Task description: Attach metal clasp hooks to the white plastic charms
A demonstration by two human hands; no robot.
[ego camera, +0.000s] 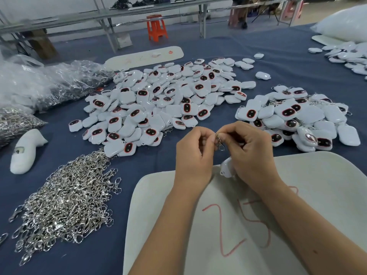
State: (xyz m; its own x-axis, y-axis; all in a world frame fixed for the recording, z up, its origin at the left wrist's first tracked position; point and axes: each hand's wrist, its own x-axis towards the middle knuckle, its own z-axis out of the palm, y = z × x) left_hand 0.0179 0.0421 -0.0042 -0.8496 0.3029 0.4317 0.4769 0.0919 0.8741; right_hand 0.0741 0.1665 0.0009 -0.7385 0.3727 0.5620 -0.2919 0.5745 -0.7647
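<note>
Clearly we are somewhere in the middle: the smaller pile of charms (294,114) on the right already shows clasps, while the big pile (158,100) in the centre has none, and a heap of loose clasps (65,205) waits at the left. Our left hand (193,153) and right hand (248,149) are both curled, pinching one clasp (220,140) between the fingertips. The right hand also holds a white charm (227,167) underneath, above the foam board (317,185).
</note>
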